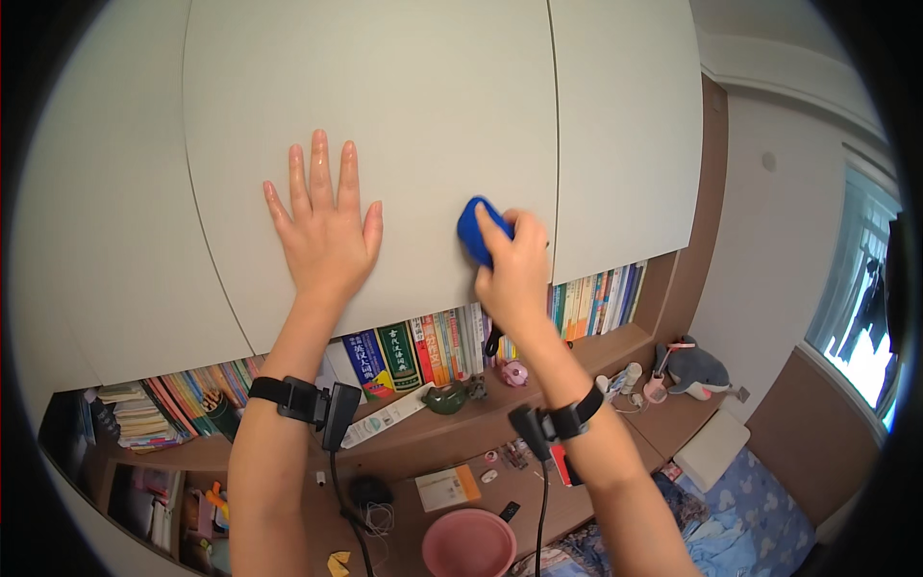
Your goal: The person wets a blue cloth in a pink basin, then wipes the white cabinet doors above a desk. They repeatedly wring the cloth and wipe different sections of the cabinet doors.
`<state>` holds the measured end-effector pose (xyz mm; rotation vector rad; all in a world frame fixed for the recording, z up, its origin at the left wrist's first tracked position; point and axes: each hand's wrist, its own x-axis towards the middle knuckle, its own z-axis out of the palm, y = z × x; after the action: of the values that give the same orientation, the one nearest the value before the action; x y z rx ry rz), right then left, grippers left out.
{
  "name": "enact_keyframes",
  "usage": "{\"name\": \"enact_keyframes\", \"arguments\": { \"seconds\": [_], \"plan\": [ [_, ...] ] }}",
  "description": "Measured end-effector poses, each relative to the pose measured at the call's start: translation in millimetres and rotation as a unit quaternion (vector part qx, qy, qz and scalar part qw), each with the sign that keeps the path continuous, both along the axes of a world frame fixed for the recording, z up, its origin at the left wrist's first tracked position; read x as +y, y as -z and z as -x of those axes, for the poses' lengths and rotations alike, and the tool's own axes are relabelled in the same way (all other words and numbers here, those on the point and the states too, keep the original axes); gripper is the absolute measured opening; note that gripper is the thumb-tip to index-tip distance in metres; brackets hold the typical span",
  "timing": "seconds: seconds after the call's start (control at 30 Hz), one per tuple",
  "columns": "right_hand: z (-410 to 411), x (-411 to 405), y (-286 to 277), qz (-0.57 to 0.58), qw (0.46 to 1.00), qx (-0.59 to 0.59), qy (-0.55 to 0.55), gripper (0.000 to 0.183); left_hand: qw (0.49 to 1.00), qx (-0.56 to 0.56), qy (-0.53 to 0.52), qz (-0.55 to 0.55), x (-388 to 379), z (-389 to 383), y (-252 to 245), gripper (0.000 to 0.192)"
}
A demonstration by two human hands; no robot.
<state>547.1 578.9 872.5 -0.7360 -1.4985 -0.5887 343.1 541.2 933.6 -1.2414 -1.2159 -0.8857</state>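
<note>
Flat against a pale cabinet door point(411, 94) rests my left hand point(328, 231), fingers spread, with wet-looking fingertips and nothing in it. To its right, my right hand point(508, 260) holds a folded blue cloth point(476, 231) at the same door, near the seam with the door on the right. Part of the cloth is hidden under the fingers. Each wrist wears a black strap with a small device and a cable.
Below the doors, a shelf holds rows of books point(433, 346), a green pot point(444, 397) and a pink piggy figurine point(514, 373). A pink basin point(469, 544) stands on the desk lower down. A plush dolphin point(696, 369) sits at the right.
</note>
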Motion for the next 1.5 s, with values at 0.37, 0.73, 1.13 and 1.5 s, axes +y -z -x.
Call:
{"name": "enact_keyframes", "arguments": {
  "seconds": [0.37, 0.73, 1.13, 1.5],
  "plan": [
    [35, -10, 57, -0.018, 0.985, -0.124, -0.115, 0.053, 0.999, 0.008, -0.005, 0.032, -12, 9, -2, 0.067],
    [-10, 55, -18, -0.011, 0.989, 0.108, 0.105, 0.078, 0.916, -0.126, 0.379, -0.021, -82, 84, -47, 0.037],
    [187, -31, 27, -0.115, 0.967, -0.197, -0.116, 0.072, 0.967, -0.059, 0.226, -0.105, -72, 69, -20, 0.038],
    [-17, 42, 2, -0.022, 0.984, -0.177, -0.001, 0.073, 0.992, -0.027, 0.116, -0.038, -76, 103, 15, 0.058]
  ]
}}
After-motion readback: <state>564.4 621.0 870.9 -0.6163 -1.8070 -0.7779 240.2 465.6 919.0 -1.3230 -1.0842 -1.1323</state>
